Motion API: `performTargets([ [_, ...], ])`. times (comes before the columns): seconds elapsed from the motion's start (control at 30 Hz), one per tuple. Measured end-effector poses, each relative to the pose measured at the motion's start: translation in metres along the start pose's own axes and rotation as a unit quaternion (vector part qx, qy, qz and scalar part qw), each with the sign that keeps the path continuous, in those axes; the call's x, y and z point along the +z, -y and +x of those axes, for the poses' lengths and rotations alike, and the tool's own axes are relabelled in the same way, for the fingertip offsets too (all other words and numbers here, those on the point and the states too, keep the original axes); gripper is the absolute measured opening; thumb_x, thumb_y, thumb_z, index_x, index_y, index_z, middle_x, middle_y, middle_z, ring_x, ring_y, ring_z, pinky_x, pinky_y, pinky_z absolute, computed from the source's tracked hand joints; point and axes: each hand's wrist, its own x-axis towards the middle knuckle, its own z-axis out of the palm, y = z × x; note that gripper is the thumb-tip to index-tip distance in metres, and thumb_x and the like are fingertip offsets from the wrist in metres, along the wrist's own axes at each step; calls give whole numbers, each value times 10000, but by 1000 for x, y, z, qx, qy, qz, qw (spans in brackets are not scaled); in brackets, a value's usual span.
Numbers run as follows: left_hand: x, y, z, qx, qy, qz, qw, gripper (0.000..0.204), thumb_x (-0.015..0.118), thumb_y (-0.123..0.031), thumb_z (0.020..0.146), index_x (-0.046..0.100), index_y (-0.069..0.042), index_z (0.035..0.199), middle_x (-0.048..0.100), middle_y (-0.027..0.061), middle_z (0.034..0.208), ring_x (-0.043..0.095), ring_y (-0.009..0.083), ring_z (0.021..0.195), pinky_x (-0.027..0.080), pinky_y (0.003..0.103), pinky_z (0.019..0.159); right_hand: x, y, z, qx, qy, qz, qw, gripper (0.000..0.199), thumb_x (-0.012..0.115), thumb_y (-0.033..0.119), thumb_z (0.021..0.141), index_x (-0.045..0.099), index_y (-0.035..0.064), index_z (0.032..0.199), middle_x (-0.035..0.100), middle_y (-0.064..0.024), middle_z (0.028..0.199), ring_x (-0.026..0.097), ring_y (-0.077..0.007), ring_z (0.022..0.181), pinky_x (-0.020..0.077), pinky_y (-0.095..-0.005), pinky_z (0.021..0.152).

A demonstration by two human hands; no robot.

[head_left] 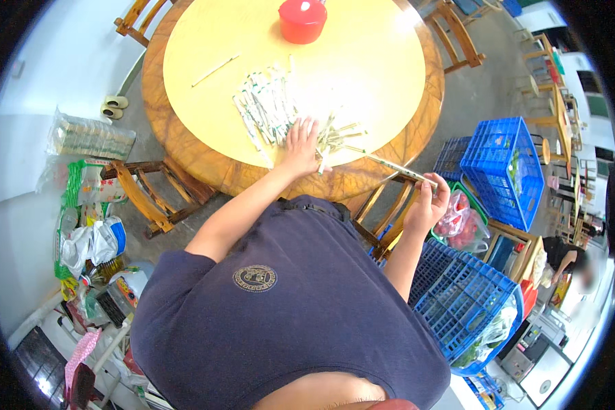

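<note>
- Hands well apart. Left hand (301, 145) palm down, fingers spread out, resting on lower edge of the pile.
- Right hand (429, 203) off to the right beyond the table edge, fingers pinched on one end of a stick (400, 169); its other end points back toward the table.
- Pile (266, 106): thin white sticks with green marks, loose, lying in mixed directions on the near half of the table. Looser bunch (331, 140) just right of left hand, some pale yellow.
- Lone stick (215, 70) lies apart, up left of pile.
- Table: round, smooth yellow top (369, 48), wide brown veined rim (158, 96). Strong glare right of pile and at upper right.
- Red pot (303, 24) at far side of the top.
- Wooden chairs around: far left (140, 20), far right (456, 37), near left (142, 196), one partly hidden by right arm.
- Floor (461, 92) grey; white wall (55, 78) on left.
- Left side: slippers (115, 106), plastic-wrapped bundle (92, 137), mixed bags (92, 239) below.
- Right side: blue crate (502, 174) and a nearer one (461, 294), both with greens; between them, clear bag (462, 222) of red items in a green basket.
- Far right: more tables and stools; another person (566, 256) in dark top, details blurred.
</note>
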Motion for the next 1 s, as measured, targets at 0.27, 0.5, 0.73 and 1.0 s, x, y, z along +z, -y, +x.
performTargets([
  [0.27,21,-28,66,-13,34,67,997,1225,806,-649,627,277,40,1491,380,213,1528,104,366,1516,8,589,1191,-25,-13,-18,24,-37,0,999,231,629,-33,926,603,7,1152,647,-115,1090,613,-160,934,530,-291,807],
  [0.5,34,-39,75,-46,11,2,999,467,689,-461,858,683,-40,1061,626,191,1243,337,343,1424,83,569,1177,-38,-31,-20,75,-41,51,995,223,636,-18,930,605,13,1148,646,-109,1083,611,-153,940,523,-276,800],
  [0.73,-6,-40,67,-42,-150,-404,901,342,437,-267,1071,612,-23,907,677,168,1015,631,286,1014,454,433,988,-20,-43,-2,84,5,62,995,226,646,-13,927,608,17,1148,638,-86,1084,609,-148,939,521,-279,802],
  [1.0,-91,11,34,-139,-302,-524,784,194,426,-241,1079,444,-68,992,483,30,738,522,153,699,496,340,706,53,-56,26,51,179,2,982,195,629,-24,902,629,18,1092,617,-57,1051,617,-130,898,522,-275,798],
])
